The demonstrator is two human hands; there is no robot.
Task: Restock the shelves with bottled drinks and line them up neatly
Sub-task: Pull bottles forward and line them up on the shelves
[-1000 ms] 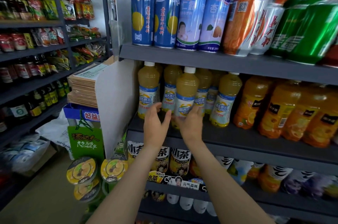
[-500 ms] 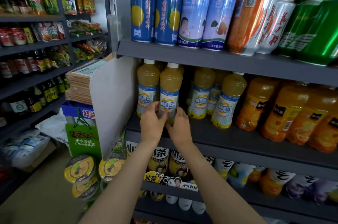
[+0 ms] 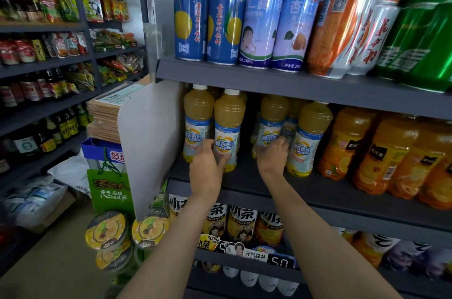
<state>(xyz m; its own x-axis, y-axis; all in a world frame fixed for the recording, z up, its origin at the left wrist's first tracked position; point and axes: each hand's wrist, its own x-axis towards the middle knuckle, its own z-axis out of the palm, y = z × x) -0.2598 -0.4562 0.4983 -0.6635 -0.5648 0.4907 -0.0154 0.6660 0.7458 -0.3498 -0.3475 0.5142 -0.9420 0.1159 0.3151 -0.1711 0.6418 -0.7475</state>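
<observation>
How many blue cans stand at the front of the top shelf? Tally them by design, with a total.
Dark blue cans with yellow fruit: 2
Pale blue and white cans: 2
Total: 4

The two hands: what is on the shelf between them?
In the head view, only bare dark shelf lies between the left hand and the right hand; no bottle stands there.

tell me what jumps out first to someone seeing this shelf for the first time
Two bare hands on the middle shelf draw the eye: the left hand grips a pale yellow juice bottle at the front, and the right hand grips the next bottle further right. Above them, tall blue cans line the upper shelf; orange drink bottles crowd the right.
</observation>
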